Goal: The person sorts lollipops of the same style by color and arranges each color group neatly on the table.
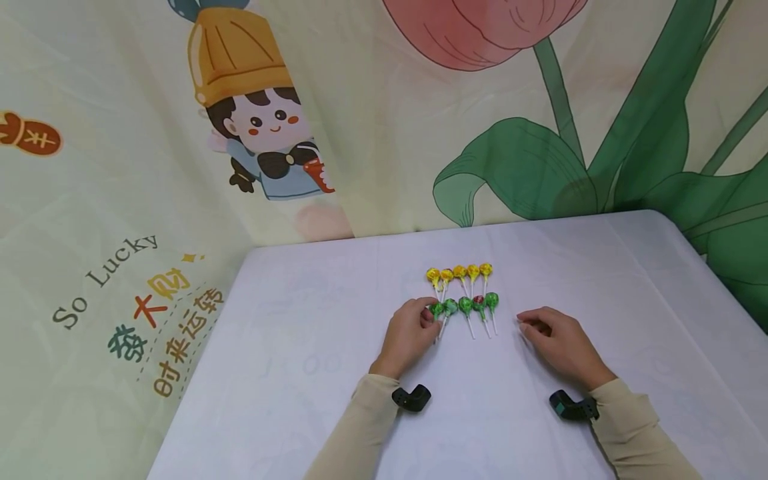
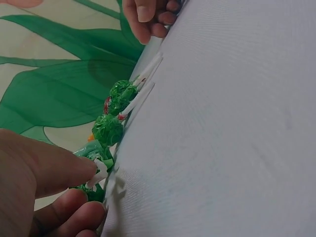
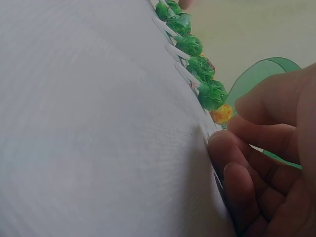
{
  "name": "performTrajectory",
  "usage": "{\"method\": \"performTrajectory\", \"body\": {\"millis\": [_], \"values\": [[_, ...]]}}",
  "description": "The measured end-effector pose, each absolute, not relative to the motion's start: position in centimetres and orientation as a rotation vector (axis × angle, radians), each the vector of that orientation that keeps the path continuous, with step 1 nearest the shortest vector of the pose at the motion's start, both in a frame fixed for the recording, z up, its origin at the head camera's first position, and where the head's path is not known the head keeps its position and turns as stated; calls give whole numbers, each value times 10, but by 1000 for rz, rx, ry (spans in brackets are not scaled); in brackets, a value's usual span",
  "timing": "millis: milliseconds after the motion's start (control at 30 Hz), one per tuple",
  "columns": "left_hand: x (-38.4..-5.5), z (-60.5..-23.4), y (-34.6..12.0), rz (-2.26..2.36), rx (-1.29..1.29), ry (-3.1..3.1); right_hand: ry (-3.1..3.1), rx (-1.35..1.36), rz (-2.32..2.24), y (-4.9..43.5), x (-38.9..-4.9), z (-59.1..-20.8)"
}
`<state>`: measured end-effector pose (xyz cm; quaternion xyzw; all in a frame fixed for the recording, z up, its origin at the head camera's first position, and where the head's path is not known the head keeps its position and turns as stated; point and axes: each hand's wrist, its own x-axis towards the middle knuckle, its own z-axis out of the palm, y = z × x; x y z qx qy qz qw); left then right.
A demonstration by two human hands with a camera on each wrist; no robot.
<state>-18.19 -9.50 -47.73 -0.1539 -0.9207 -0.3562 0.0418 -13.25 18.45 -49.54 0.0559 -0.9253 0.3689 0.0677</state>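
Observation:
Several green-wrapped lollipops (image 1: 465,306) lie in a row on the white table, sticks toward the person. Behind them is a row of yellow-wrapped lollipops (image 1: 460,272). My left hand (image 1: 411,337) is at the left end of the green row, pinching the leftmost green lollipop (image 1: 437,310) between thumb and fingers. In the left wrist view, the thumb partly covers that lollipop (image 2: 95,191). To the right of the rows, my right hand (image 1: 563,343) rests on the table with loosely curled fingers and nothing in them. The nearest green lollipop (image 3: 213,95) lies just beyond its fingertips.
A white cloth covers the table (image 1: 300,320). Behind it hangs a printed backdrop (image 1: 372,133) with a cartoon figure, a pink flower and green leaves. A black wrist device (image 1: 411,398) sits on the left wrist, another device (image 1: 573,405) on the right.

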Motion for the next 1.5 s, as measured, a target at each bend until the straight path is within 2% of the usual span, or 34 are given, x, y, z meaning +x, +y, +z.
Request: {"method": "performTrajectory", "body": {"millis": [833,1500], "values": [[-171,-489,-92,-1027,-579,-2705,-2786,147,1124,183,-129,-495],[-177,-501,-98,-1262,-476,-2584,-2787,172,1115,184,-129,-496]]}}
